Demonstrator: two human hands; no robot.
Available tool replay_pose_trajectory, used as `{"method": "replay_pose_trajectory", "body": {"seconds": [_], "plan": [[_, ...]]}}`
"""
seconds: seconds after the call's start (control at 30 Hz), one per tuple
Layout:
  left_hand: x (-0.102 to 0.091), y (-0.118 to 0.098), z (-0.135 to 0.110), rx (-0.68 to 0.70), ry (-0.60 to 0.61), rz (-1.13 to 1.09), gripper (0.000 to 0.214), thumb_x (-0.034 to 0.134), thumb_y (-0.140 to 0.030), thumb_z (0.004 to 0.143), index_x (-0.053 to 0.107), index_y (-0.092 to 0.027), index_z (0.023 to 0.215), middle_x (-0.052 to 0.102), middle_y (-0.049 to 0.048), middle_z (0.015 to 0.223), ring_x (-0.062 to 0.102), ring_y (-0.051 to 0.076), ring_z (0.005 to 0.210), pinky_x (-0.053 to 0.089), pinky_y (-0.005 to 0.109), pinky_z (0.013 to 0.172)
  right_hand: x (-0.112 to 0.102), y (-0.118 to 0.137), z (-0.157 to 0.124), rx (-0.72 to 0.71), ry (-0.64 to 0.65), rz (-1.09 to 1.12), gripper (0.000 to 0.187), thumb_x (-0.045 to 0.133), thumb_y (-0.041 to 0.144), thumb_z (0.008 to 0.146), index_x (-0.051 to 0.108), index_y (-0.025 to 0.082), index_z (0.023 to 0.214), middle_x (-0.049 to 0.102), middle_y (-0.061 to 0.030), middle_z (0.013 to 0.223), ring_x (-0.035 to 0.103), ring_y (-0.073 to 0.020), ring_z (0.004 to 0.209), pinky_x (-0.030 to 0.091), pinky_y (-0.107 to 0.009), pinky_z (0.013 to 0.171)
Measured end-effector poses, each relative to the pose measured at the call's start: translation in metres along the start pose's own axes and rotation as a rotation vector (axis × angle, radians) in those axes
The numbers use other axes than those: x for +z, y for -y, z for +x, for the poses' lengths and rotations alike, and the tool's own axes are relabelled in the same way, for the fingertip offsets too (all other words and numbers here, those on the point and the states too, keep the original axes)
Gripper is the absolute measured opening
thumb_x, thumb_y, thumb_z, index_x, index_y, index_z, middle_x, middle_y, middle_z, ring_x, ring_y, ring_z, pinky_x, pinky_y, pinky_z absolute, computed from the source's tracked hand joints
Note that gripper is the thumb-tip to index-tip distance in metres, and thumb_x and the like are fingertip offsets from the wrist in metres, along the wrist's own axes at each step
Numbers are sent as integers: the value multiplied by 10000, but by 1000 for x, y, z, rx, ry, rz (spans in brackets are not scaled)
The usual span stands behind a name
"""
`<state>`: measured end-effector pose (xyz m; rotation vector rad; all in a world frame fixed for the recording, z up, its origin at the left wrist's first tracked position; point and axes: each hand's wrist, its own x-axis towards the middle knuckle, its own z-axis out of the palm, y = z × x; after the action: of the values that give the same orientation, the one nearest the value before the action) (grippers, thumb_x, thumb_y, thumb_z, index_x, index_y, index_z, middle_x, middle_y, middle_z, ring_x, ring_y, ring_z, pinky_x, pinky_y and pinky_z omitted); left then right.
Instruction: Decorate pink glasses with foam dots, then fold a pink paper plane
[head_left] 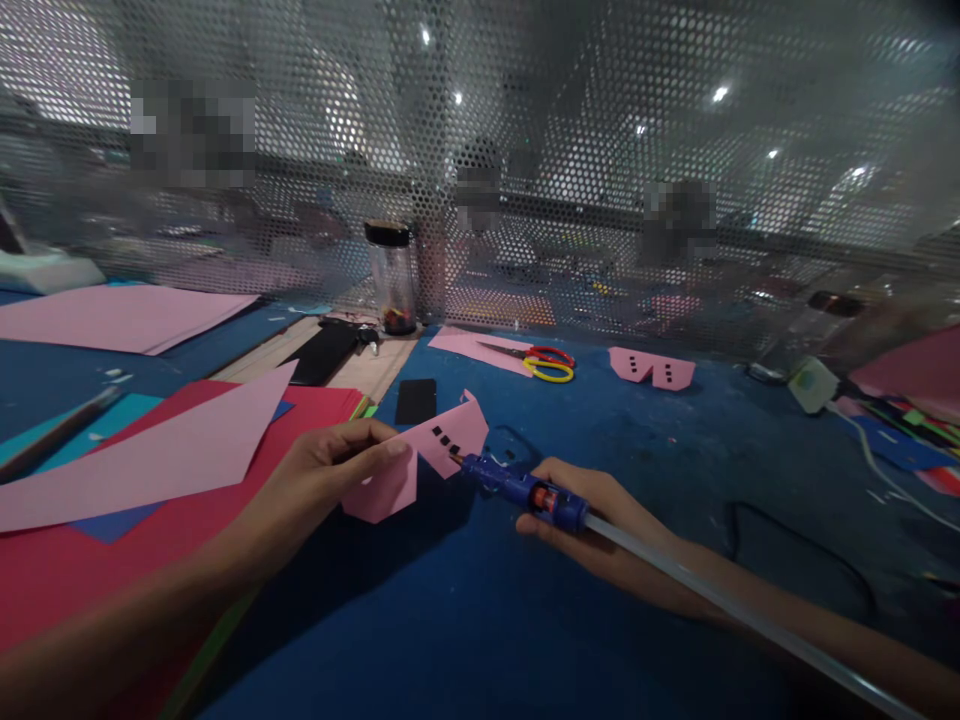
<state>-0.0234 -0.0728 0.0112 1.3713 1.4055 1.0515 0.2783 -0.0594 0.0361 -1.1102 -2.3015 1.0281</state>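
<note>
Between the thumb and fingers of my left hand [337, 465] is a pink paper cutout [390, 485] with a notch and a row of small black squares. My right hand [600, 520] grips a blue hot glue gun [517, 487], with a long clear glue stick [690, 580] running out of its back. The gun's tip is right by the black squares; whether it touches the paper I cannot tell. Behind the cutout lies a small black card [415, 401]. A similar pink cutout [651, 369] with black squares stands further back to the right.
Scissors [551, 364] with red and yellow handles lie on a pink strip [469, 345]. A lidded jar [394, 285] and a black phone [326, 352] are at the back. Coloured sheets [187, 590] cover the left. A perforated metal screen [525, 200] bounds the table; people show beyond it.
</note>
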Motion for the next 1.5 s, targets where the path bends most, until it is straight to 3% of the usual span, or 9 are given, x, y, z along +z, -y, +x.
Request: {"method": "replay_pose_trajectory", "body": {"seconds": [0.3,0.6,0.87,1.13,1.3,1.5], "plan": [[-1,2,-1,-9,5,-7,312,708,-513,846,687,-210,779,571,-21,693,456,101,598,312,195,518,1,1,1,29,6,18,198,646,381,892,554,207,896,546,28,748,474,-117,637,371,-231,573],[1,-3,-1,-21,4,-22,325,697,-511,852,672,-198,767,548,-24,657,452,106,570,343,210,520,-5,-1,-3,-34,3,80,241,653,430,911,565,205,909,530,40,738,448,-96,607,371,-216,541],[3,-5,-2,-16,24,-69,305,710,-498,832,684,-198,787,609,-7,670,519,117,574,366,204,509,-2,-21,1,116,-177,277,377,674,527,884,659,206,1081,647,-21,811,592,-141,648,493,-265,563],[15,-14,-11,48,113,85,325,668,-500,857,706,-183,797,676,30,726,571,141,639,389,220,548,-10,-10,17,-55,-360,387,296,671,461,901,663,213,1062,709,-32,979,569,-94,567,560,-333,686],[27,-29,-19,109,160,132,347,662,-516,854,710,-176,804,655,27,693,542,133,590,377,218,508,-10,-2,20,-130,-320,375,266,666,390,915,666,227,1127,700,-38,1076,599,-101,620,555,-331,705],[36,-35,-27,53,143,80,336,699,-498,819,695,-164,781,651,25,663,559,132,569,386,211,495,1,4,15,-91,-249,392,293,700,422,878,678,197,1065,712,-54,1047,595,-110,627,566,-341,701]]}}
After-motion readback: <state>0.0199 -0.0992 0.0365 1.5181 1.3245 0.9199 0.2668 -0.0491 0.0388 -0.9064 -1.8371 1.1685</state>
